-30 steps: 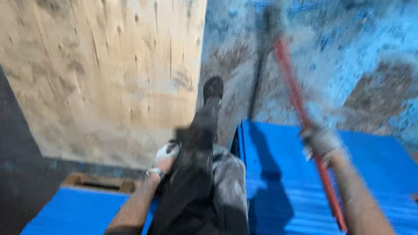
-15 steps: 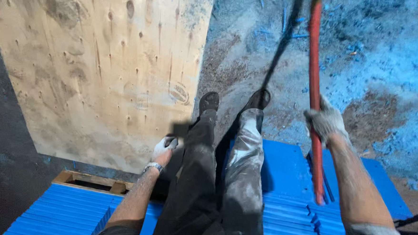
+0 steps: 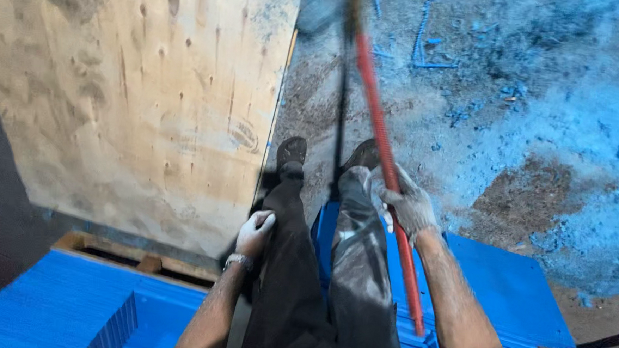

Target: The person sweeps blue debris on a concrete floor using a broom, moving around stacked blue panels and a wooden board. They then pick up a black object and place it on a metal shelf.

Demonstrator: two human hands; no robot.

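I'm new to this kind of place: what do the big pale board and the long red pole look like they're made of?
The big pale board looks like plywood: bare, unpainted, with grain streaks, dark knots and dusty smudges. The long red pole, gripped by the right hand, has a smooth, evenly red surface, perhaps painted metal or fibreglass; motion blur leaves that open.

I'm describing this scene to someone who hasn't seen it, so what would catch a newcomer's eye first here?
First the long red pole, gripped by the gloved right hand and slanting up across the middle of the view. Then the bright blue: ribbed blue sheets under the seated person's dark trousers, and blue dust spread over the ground on the right. A large pale plywood sheet fills the upper left, and the left hand rests on the thigh.
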